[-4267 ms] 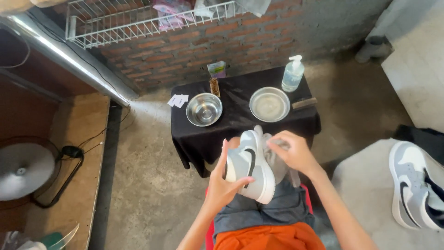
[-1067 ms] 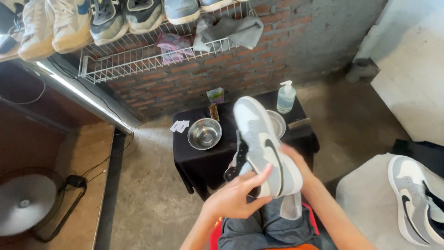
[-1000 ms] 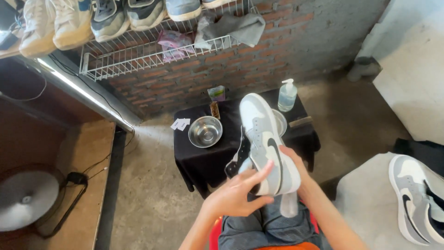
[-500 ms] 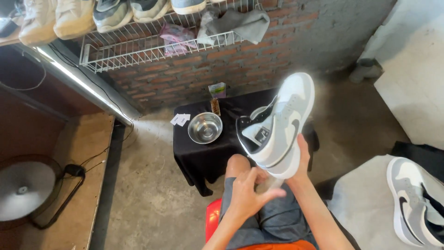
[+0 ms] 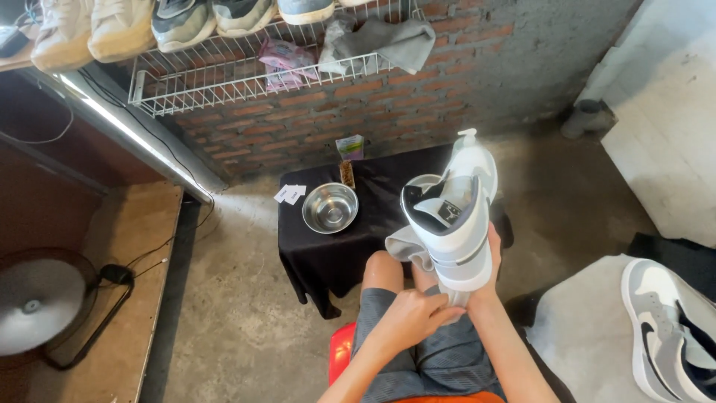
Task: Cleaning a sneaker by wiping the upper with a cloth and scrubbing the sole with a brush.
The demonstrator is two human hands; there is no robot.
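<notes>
Far left of the frame there's a round fan (image 5: 33, 306) sitting low on a wooden board, with a black cable trailing off it. Along the top left, a white wire rack (image 5: 224, 71) hangs on the brick wall with a row of sneakers (image 5: 175, 21) on it, plus a pink packet and a grey cloth (image 5: 384, 41).

Centre of the frame is a small surface draped in black cloth (image 5: 335, 239). On its left part sits a steel bowl (image 5: 330, 207), with some white paper tags (image 5: 289, 194) at the near corner and a small brush behind the bowl.

Lower centre, the person's left hand (image 5: 410, 319) is curled around a pale rag just under the shoe, fingers closed on the fabric, resting over the knee of grey shorts.

Just right of that, the right hand (image 5: 486, 272) grips the grey and white high-top sneaker (image 5: 451, 216) from underneath by the heel and sole, holding it up toe-away over the surface, opening facing the camera. A pump bottle (image 5: 467, 136) pokes out behind the toe.

Lower right, the matching sneaker (image 5: 667, 328) lies on a grey mat.
</notes>
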